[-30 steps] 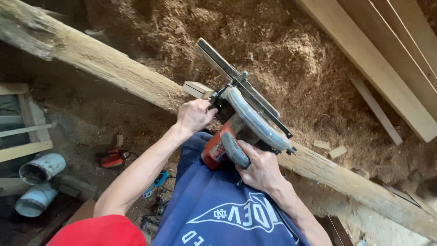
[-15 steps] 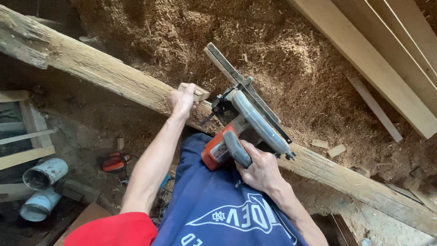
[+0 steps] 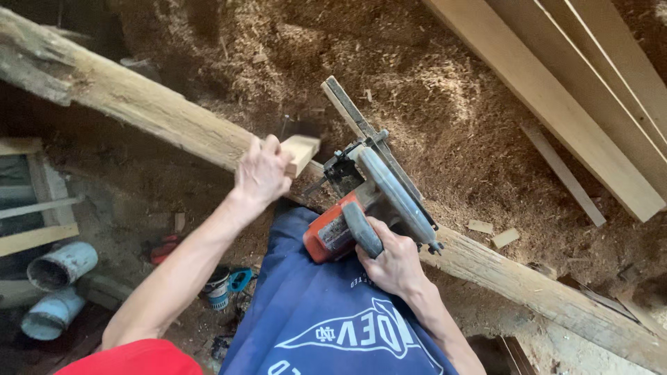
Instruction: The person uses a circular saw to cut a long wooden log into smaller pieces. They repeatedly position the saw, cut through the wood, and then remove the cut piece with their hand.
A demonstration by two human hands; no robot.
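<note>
A rough wooden beam (image 3: 146,111) runs diagonally from upper left to lower right. My left hand (image 3: 262,173) grips a small pale wood block (image 3: 301,151) just above the beam. My right hand (image 3: 392,260) is closed on the grey handle of a circular saw (image 3: 372,194) with an orange motor housing, which rests on the beam to the right of the block. A blue cloth with white print (image 3: 333,312) covers my lap below the saw.
Sawdust (image 3: 417,83) lies heaped behind the beam. Pale planks (image 3: 556,104) lean at upper right, with small offcuts (image 3: 493,232) near them. Grey pipe pieces (image 3: 59,267), a red tool (image 3: 163,248) and wood frames sit on the ground at lower left.
My left hand has left the saw's front, moved left along the beam and taken hold of the small wood block. The saw and right hand stay put.
</note>
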